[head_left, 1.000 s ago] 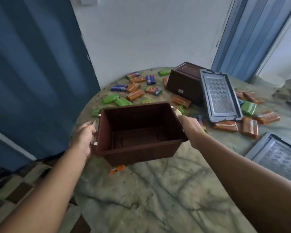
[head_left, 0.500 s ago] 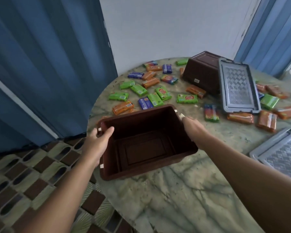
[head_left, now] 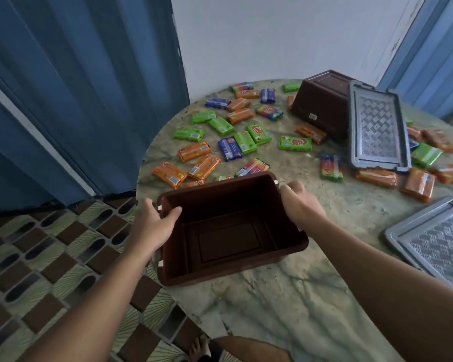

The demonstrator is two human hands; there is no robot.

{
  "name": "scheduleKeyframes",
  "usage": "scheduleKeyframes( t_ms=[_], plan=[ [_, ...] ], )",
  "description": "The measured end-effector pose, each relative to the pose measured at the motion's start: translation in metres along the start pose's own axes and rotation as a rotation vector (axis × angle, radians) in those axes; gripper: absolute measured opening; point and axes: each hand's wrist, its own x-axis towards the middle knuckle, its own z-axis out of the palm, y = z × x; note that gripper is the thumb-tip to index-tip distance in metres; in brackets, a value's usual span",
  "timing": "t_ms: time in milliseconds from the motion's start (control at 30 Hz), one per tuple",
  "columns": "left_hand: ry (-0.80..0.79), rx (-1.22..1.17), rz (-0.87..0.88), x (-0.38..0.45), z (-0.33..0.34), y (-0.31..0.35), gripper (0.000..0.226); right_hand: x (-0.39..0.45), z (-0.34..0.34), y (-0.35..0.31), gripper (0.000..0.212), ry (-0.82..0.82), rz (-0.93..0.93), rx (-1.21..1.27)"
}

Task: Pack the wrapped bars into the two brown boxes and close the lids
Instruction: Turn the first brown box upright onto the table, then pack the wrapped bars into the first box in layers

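Blue curtain (head_left: 84, 95) and tiled floor (head_left: 37, 257) at left. Left hand (head_left: 154, 222) and right hand (head_left: 300, 205) grip the empty box (head_left: 230, 231) by its ends at the marble table (head_left: 285, 304) edge. Bars (head_left: 246, 137) lie scattered beyond; second box (head_left: 322, 103), upturned, and lids (head_left: 377, 126) sit right.

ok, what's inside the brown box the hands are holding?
Nothing visible: the held brown box shows only its bare ribbed floor, no wrapped bars. Left hand and right hand grip its end rims. The inner near wall is hidden by the viewing angle.
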Motion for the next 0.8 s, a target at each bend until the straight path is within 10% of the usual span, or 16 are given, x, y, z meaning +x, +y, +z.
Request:
scheduleKeyframes(
  t_ms=[133, 267, 800],
  plan=[
    [0.131, 0.209, 0.292, 0.022, -0.005, 0.013, 0.081, 0.006, 0.006, -0.026, 0.056, 0.152, -0.268, -0.182],
    [-0.009, 0.355, 0.389, 0.039, 0.004, 0.024, 0.079, 0.021, 0.025, -0.043, 0.061, -0.029, -0.479, -0.515],
    [0.157, 0.462, 0.507, 0.04, 0.026, 0.009, 0.056, 0.019, 0.038, -0.024, 0.051, 0.056, -0.549, -0.646]
  ],
)
